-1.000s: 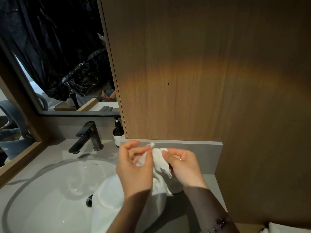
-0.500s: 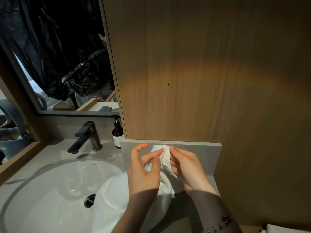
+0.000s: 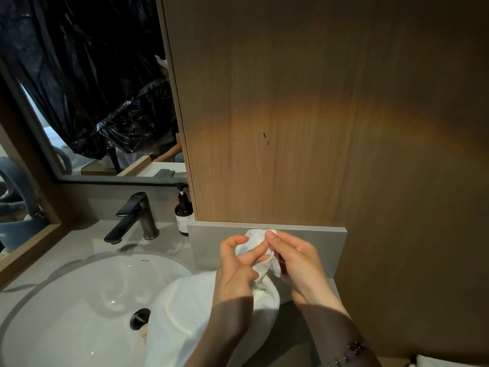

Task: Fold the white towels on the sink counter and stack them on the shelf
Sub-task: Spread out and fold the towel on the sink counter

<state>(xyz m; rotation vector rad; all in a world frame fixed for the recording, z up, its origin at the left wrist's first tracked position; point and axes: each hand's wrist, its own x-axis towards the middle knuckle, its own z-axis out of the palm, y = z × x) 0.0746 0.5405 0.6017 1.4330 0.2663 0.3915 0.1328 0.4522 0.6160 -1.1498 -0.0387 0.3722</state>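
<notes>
Left hand (image 3: 235,271), right hand (image 3: 299,263): both pinch white towel (image 3: 185,313) corner, rest hanging below | step, likely: locating edges for first fold | next: draw corners apart

Lower end of white towel (image 3: 185,308) cut off at bottom edge; middle hidden behind left hand (image 3: 235,274); top corner partly covered by right hand (image 3: 299,263). Basin (image 3: 66,300) cut off at lower left. Soap bottle (image 3: 182,215) label too small to read. White object (image 3: 449,362) in lower right corner cut off, unidentifiable.
</notes>
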